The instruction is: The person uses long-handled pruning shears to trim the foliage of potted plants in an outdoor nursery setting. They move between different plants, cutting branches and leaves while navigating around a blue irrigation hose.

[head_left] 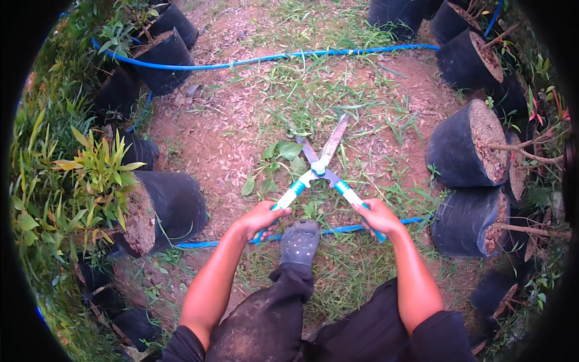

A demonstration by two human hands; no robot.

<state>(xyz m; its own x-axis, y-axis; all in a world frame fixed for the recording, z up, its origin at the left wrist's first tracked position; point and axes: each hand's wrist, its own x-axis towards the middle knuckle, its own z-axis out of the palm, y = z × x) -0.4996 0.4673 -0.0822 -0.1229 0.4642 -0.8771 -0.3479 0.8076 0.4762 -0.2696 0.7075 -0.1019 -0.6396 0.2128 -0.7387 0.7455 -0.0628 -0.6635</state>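
A pair of hedge shears (319, 168) with white and turquoise handles points away from me, its two blades spread apart. My left hand (266, 218) grips the left handle, and my right hand (376, 216) grips the right one. Dull, stained blades lie low among cut and growing grass (307, 104); the left blade's tip is partly covered by green blades of grass. Just left of the pivot is a broad-leaved weed (276, 165). My foot in a grey clog (299, 244) stands on the ground between my hands.
A blue hose (271, 58) crosses the path ahead, and another blue hose stretch (199, 245) runs beneath my hands. Black plant bags line both sides, including one at left (178, 208) and one at right (457, 145) with a bare-stemmed plant. Reddish soil (203, 145) carries dry leaves.
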